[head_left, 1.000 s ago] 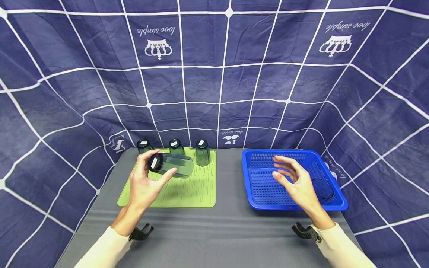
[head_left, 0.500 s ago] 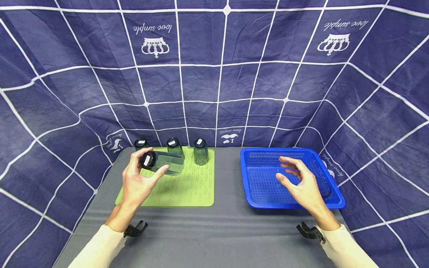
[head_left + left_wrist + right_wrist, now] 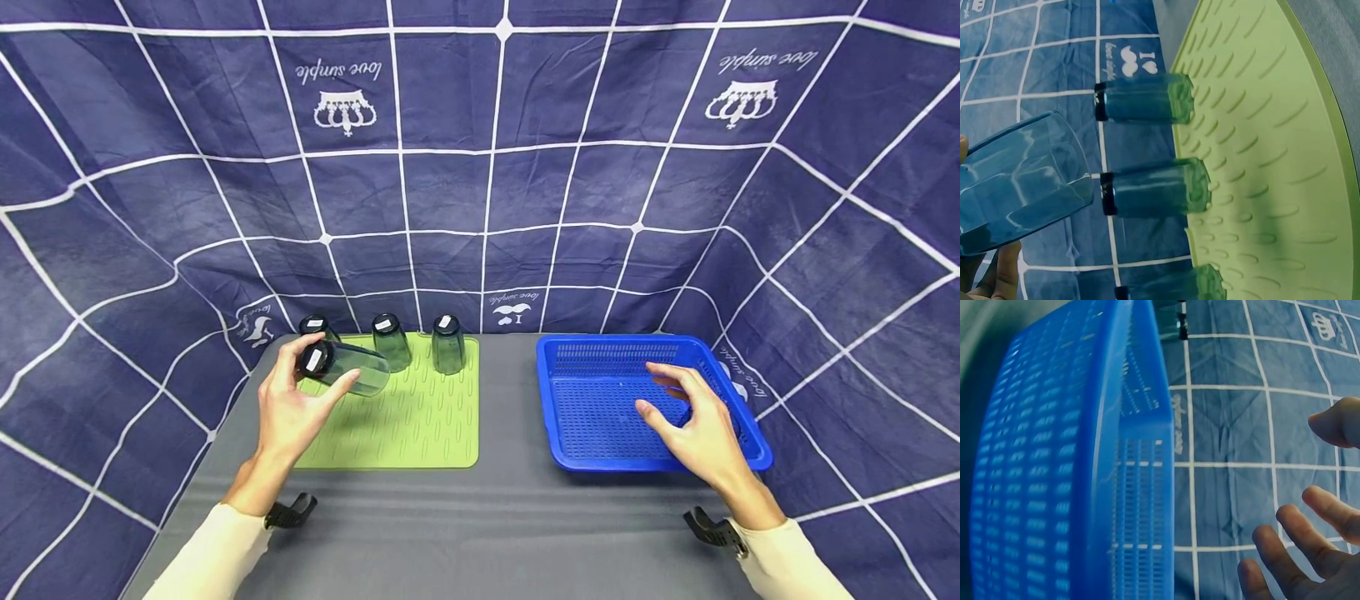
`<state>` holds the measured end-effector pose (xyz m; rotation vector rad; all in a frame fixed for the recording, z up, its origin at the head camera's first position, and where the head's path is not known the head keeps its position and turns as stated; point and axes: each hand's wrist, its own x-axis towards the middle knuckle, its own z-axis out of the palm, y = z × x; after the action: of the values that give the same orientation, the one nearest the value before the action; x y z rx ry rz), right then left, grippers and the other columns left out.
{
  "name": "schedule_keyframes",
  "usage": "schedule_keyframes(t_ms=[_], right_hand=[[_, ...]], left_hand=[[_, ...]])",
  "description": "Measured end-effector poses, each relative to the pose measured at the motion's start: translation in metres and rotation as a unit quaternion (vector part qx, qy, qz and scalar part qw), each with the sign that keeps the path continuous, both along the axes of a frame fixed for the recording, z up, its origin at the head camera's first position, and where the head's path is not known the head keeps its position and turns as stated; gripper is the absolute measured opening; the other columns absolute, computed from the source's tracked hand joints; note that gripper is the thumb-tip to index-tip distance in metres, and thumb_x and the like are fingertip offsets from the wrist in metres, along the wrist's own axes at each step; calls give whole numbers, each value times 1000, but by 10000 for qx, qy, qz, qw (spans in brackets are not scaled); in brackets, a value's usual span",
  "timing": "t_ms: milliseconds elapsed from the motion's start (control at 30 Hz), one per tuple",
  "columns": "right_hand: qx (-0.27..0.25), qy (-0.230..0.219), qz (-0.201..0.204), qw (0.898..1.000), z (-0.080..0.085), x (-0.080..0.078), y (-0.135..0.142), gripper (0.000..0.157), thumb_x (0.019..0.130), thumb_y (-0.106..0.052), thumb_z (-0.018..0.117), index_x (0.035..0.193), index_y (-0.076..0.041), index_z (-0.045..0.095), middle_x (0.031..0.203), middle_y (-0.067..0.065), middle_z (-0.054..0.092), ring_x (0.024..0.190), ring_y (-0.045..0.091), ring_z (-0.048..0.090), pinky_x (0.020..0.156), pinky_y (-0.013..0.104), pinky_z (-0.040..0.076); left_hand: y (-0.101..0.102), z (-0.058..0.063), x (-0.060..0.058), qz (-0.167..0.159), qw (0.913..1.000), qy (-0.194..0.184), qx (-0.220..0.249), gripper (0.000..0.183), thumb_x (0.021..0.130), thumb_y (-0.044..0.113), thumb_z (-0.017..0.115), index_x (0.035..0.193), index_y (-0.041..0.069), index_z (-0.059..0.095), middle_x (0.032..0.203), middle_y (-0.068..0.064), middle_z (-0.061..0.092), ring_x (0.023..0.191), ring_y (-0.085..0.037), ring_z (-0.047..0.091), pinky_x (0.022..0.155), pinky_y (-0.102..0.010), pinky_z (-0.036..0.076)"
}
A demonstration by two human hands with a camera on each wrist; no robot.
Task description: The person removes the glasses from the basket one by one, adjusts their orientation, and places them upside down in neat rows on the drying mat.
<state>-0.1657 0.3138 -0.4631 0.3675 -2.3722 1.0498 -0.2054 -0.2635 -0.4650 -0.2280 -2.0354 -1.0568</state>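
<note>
My left hand (image 3: 288, 412) grips a tinted drinking glass (image 3: 356, 367) between thumb and fingers, above the back left of a green drying mat (image 3: 405, 425). The glass is tilted nearly onto its side, with its dark, stickered base to the left and its open rim to the right. Three matching glasses stand upside down in a row along the mat's far edge: a left one (image 3: 315, 323), a middle one (image 3: 392, 342) and a right one (image 3: 448, 346). Over the right part of a blue basket (image 3: 551, 417), my right hand (image 3: 705, 429) holds nothing, its fingers spread and loosely bent.
A dark, rounded glass edge shows inside the basket, mostly hidden behind my right hand. The grey tabletop (image 3: 510, 517) runs between mat and basket and along the front. A blue gridded cloth (image 3: 450, 192) encloses the back and sides.
My left hand has moved left with the tilted glass, bringing it nearer the leftmost standing glass. My right hand has shifted a little to the right over the basket, still holding nothing.
</note>
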Motion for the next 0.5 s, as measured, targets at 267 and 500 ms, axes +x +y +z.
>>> schedule_keyframes(t_ms=[267, 500], right_hand=[[487, 251, -189, 9983, -7, 1, 13, 64, 85, -6, 99, 146, -11, 78, 129, 13, 78, 121, 6, 64, 109, 0, 37], [770, 349, -278, 9960, -13, -1, 25, 68, 82, -9, 100, 146, -10, 77, 130, 15, 78, 120, 13, 65, 106, 2, 33]], left_hand=[[-14, -8, -5, 163, 9996, -211, -72, 82, 77, 7, 110, 151, 10, 75, 137, -20, 81, 108, 18, 63, 91, 1, 47], [-29, -16, -11, 406, 9982, -390, -181, 82, 77, 10, 110, 151, 12, 75, 144, -19, 80, 114, 12, 62, 91, -2, 43]])
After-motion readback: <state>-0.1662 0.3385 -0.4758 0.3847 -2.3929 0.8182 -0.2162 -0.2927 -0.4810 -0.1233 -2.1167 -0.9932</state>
